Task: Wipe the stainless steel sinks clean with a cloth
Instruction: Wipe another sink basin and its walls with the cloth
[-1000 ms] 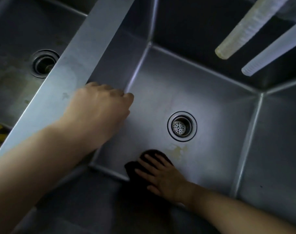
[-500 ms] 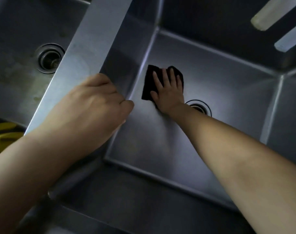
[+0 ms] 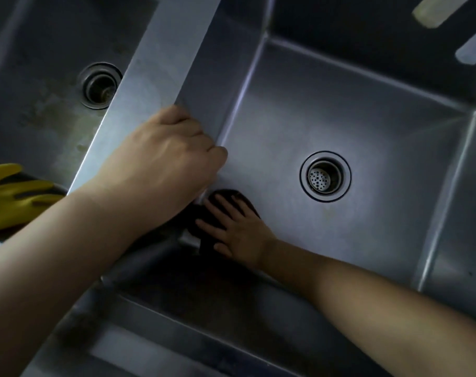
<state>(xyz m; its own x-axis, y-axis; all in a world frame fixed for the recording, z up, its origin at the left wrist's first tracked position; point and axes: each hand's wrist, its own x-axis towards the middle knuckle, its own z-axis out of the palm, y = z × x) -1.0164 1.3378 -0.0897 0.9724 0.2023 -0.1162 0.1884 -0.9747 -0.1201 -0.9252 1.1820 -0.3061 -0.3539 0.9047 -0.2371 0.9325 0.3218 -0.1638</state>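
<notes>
The right hand (image 3: 241,235) lies flat, fingers spread apart, pressing a dark cloth (image 3: 204,227) against the floor of the right sink basin (image 3: 340,110). It does not clamp the cloth; it pins it by palm pressure. The cloth sits in the near-left corner of the basin floor, where the floor meets the near wall and the wall under the divider. Part of it is hidden under the hand and part is lost in shadow, so its full outline cannot be told.

The left hand (image 3: 160,161) is curled over the edge of the divider ledge (image 3: 160,63) between the two basins, fingers together and hooked down the inner wall. It holds no cloth and appears to serve as a brace.

Key relation: the unwiped run of floor lies to the far right of the right hand, toward the strainer drain (image 3: 324,176), which is near but apart from the fingertips. The right forearm runs from near right to far left, so a stroke toward the far side follows the arm's own axis.

The left sink basin (image 3: 41,104) shows dull marks around its open drain (image 3: 100,85) and probably remains to be done. A yellow rubber glove (image 3: 8,197) lies at the near left edge.
</notes>
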